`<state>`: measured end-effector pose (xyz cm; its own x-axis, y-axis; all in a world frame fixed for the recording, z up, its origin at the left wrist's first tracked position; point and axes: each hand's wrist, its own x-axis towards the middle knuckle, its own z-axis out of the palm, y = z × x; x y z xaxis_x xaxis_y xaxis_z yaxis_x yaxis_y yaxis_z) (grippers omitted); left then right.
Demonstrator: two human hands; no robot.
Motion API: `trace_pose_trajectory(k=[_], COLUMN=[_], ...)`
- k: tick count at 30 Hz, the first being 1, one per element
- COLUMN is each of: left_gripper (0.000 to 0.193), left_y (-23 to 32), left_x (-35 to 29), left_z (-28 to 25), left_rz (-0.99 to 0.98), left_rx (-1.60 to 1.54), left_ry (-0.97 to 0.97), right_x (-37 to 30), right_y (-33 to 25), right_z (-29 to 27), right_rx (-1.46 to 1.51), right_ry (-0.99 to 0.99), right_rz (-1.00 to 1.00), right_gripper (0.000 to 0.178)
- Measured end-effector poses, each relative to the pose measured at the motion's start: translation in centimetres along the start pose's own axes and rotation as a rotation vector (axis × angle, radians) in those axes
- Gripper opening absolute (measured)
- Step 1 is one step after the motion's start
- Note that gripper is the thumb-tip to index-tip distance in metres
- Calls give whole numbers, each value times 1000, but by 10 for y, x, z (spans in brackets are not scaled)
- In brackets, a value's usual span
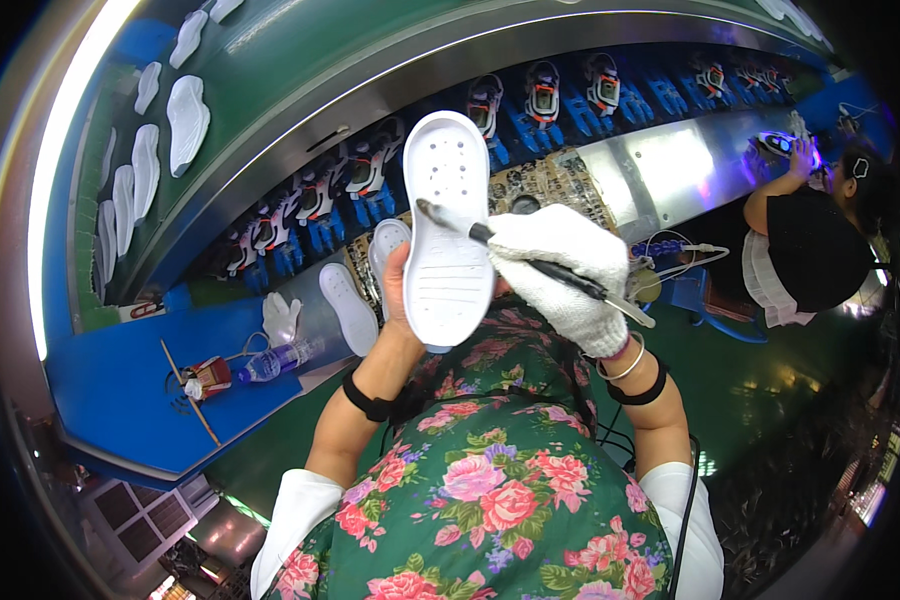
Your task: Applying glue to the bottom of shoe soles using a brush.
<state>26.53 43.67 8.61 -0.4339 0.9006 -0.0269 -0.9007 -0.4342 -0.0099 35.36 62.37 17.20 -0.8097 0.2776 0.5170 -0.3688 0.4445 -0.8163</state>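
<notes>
A white shoe sole (450, 270) stands upright in front of me, its inner face with small holes and cross ridges turned toward me. My left hand (398, 290), bare, grips its left edge; most of the fingers are hidden behind it. My right hand (562, 245) wears a white knitted glove and is closed around a dark-handled brush (480, 232). The bristle end lies over the upper middle of the sole. Behind the sole, two more white soles (349, 308) rest on the bench beside my left hand.
On the blue side table (120, 390) lie a clear bottle (270, 363), a white glove (281, 318) and a thin stick (190, 392). A line with clamped shoe parts (542, 95) runs across the back. White soles (188, 125) sit on the green upper belt. A co-worker (815, 235) works at right.
</notes>
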Motion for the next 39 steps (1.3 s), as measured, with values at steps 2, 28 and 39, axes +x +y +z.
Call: trace_pose_trajectory(k=[2, 28, 39], left_gripper=[79, 91, 92], left_y=[-9, -5, 4], left_x=[9, 22, 37], left_z=[9, -1, 4], left_rz=[-24, 185, 229], left_rx=[-18, 267, 93], left_ry=[-71, 92, 9], right_x=[7, -2, -16], right_y=[0, 10, 10], right_z=[1, 21, 27], right_rx=[-25, 66, 108], right_ry=[41, -85, -64], right_rz=[-96, -114, -58], right_gripper=[20, 23, 23])
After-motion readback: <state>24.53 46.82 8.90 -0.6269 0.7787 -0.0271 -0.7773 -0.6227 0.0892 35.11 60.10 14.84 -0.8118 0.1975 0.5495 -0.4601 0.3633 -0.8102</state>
